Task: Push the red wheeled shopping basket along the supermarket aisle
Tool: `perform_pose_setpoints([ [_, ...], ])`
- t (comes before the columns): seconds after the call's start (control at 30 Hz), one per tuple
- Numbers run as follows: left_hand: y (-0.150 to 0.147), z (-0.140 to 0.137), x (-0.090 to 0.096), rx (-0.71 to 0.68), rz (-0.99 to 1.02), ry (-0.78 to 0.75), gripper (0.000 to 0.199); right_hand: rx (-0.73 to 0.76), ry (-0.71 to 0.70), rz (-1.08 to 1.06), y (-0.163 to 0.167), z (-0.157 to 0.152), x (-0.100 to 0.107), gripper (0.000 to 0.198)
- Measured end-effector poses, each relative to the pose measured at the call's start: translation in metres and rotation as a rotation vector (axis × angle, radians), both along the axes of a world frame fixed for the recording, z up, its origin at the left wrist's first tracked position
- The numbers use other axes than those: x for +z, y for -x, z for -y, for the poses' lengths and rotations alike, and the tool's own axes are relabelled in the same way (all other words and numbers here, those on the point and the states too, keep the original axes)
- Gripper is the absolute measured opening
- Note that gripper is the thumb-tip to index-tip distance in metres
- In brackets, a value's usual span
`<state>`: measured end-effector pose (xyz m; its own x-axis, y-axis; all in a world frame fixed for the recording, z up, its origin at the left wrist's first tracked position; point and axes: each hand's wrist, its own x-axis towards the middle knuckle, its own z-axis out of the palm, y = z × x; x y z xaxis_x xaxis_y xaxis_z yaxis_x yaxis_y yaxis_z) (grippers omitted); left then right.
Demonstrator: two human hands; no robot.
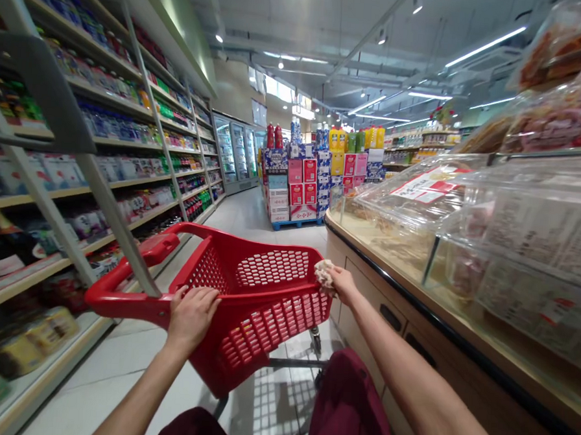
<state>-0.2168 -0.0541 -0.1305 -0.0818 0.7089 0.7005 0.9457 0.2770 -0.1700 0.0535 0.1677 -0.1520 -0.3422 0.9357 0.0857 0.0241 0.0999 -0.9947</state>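
A red plastic shopping cart (pixel 271 301) stands in front of me, its basket turned sideways to my knees. On the near rim, by the handle end, my left hand (pixel 193 310) is closed with its fingers hooked over the edge. My right hand (pixel 341 282) grips a crumpled whitish cloth (pixel 324 274), which is pressed on the rim at the basket's far right corner. The fingertips of that hand are partly hidden by the cloth. From what shows of its inside, the basket holds no goods.
Shelves of bottled drinks (pixel 112 98) line the left side. Close on my right is a wooden display counter (pixel 384 245) with wrapped food packs (pixel 433 186). Stacked drink cartons (pixel 304 186) stand on a blue pallet (pixel 295 224) ahead. A ladder-like metal frame (pixel 110 221) crosses at the left.
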Motion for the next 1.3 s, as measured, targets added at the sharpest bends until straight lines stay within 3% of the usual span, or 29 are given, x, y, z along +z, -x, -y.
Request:
perform_pose_setpoints([
  [0.1,-0.001,0.006,0.003,-0.002,0.011,0.020,0.029,-0.036,-0.043,0.098,-0.001,-0.009,0.001,0.011],
  [0.27,-0.007,0.011,0.005,-0.001,0.025,0.033,0.026,-0.246,-0.407,0.430,0.009,0.003,-0.021,0.010],
  [0.37,-0.010,0.011,0.005,0.010,0.016,0.013,0.025,-0.262,-0.517,0.416,0.019,0.025,-0.034,0.018],
  [0.53,-0.013,0.007,0.009,0.036,0.000,0.048,0.028,-0.055,-0.887,0.271,0.076,0.086,-0.032,0.032],
  [0.63,-0.013,0.008,0.011,0.046,-0.030,0.077,0.029,0.017,-1.026,0.251,0.080,0.088,-0.035,0.031],
  [0.73,-0.012,0.007,0.011,0.052,-0.047,0.079,0.030,-0.100,-1.022,0.287,0.033,0.054,-0.052,0.028],
  [0.83,-0.012,0.005,0.009,0.043,-0.021,0.068,0.030,-0.298,-0.852,0.285,-0.008,0.028,-0.068,0.030],
  [0.93,-0.014,0.001,0.007,0.038,0.003,0.070,0.030,-0.207,-0.812,0.198,0.003,0.040,-0.061,0.030],
  [1.03,-0.016,-0.001,0.006,0.030,0.000,0.075,0.030,-0.012,-0.837,0.059,0.032,0.064,-0.031,0.028],
  [1.17,-0.017,-0.002,0.004,0.016,0.003,0.055,0.029,-0.199,-0.750,0.092,0.014,0.047,-0.003,0.025],
  [1.3,-0.023,-0.005,0.003,0.028,0.014,0.033,0.028,-0.279,-0.722,0.319,-0.005,0.031,-0.025,0.025],
])
